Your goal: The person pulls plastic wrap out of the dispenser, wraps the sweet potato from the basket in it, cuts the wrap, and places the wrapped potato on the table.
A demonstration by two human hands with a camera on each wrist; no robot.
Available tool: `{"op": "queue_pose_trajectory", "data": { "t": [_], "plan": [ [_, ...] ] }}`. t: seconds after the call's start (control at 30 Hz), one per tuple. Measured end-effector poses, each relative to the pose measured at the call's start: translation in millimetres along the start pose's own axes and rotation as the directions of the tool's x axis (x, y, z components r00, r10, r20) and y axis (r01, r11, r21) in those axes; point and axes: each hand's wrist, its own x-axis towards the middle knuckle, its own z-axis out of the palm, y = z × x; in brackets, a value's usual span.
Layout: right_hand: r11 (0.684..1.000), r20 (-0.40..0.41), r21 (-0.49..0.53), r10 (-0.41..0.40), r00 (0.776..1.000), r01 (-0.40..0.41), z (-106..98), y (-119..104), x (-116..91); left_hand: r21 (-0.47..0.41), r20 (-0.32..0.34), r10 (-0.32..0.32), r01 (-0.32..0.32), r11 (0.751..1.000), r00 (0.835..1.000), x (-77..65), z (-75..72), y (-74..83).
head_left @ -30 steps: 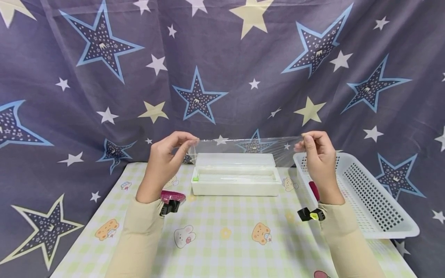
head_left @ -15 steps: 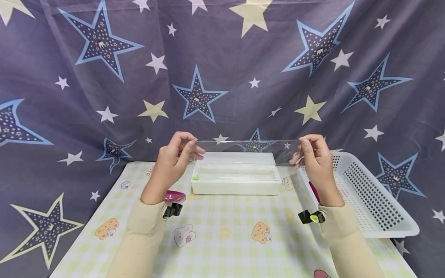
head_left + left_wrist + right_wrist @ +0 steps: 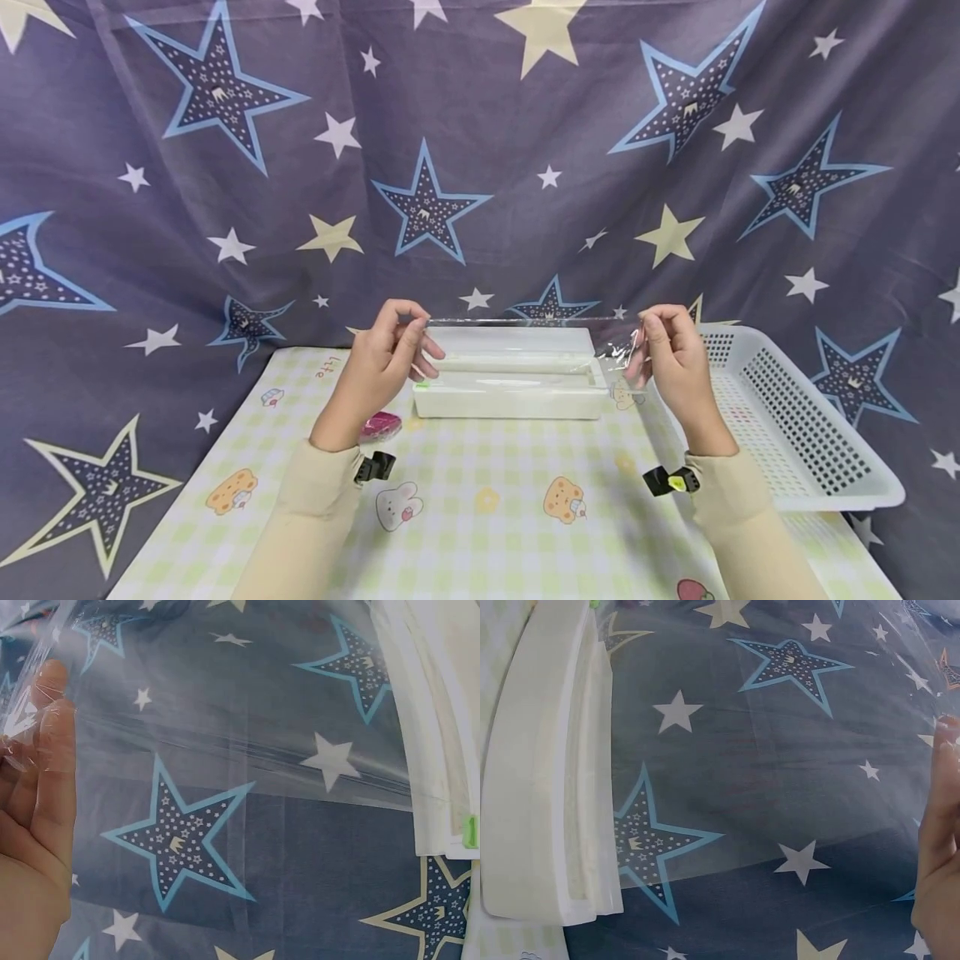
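A sheet of clear cling film (image 3: 617, 350) is stretched between my two hands, its top edge nearly straight. My left hand (image 3: 375, 375) pinches one upper corner between thumb and index finger, the other fingers spread behind the film. At the opposite corner, my right hand (image 3: 678, 367) pinches in the same way, and the film bunches and glints there. Behind and below stands a long white cling film box (image 3: 510, 406), lid raised, with a green slider (image 3: 422, 385) at its left end. In the left wrist view the film (image 3: 247, 735) spans from the fingers to the box (image 3: 431, 750).
Beside the left wrist lies a shiny magenta packet (image 3: 381, 426). A white perforated basket (image 3: 795, 417) stands on the right of the table, partly behind the right hand. A checked cloth (image 3: 480, 533) covers the table, and a star-patterned curtain (image 3: 480, 108) hangs behind it.
Both hands have come down and slightly closer together, with the film now overlapping the box. My left hand's lower fingers have spread behind the film. The magenta packet shows more fully.
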Motion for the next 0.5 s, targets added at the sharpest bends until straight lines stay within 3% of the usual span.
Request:
{"op": "queue_pose_trajectory", "data": {
  "t": [0.27,0.5],
  "plan": [
    [0.999,0.082,0.043,0.025,0.996,-0.028,-1,10,-9,-0.044,0.028,-0.076,0.077,0.996,0.997,-10.5,5.9,-7.1],
    [0.994,0.058,0.081,0.074,0.996,-0.078,3,12,-14,-0.064,0.053,-0.122,0.125,0.99,0.991,-21.3,8.8,-15.5]
  ]
}}
